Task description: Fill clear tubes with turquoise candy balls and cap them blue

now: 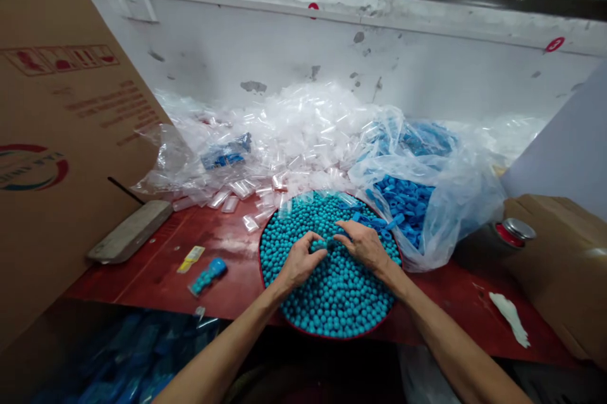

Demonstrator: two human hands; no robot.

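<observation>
A round red-rimmed tub (260, 258) full of small turquoise balls (339, 303) stands at the table's front edge. Over the balls, my left hand (301, 260) has its thumb and fingers curled around something small, perhaps clear, that I cannot make out. Facing it, my right hand (364, 244) is just above the balls, thumb and forefinger apart with turquoise showing in the gap. Several blue plastic pieces (374, 222) lie on the balls beyond the right hand. Clear plastic tubes (250, 223) are scattered behind the tub.
Left on the red table (156, 277) lie a ball-filled tube with a blue cap (208, 274), a yellow label (191, 259) and a grey block (133, 231). A clear bag of blue parts (403, 202) sits behind right. Cardboard boxes (71, 138) flank both sides; a metal-lidded jar (516, 230) stands right.
</observation>
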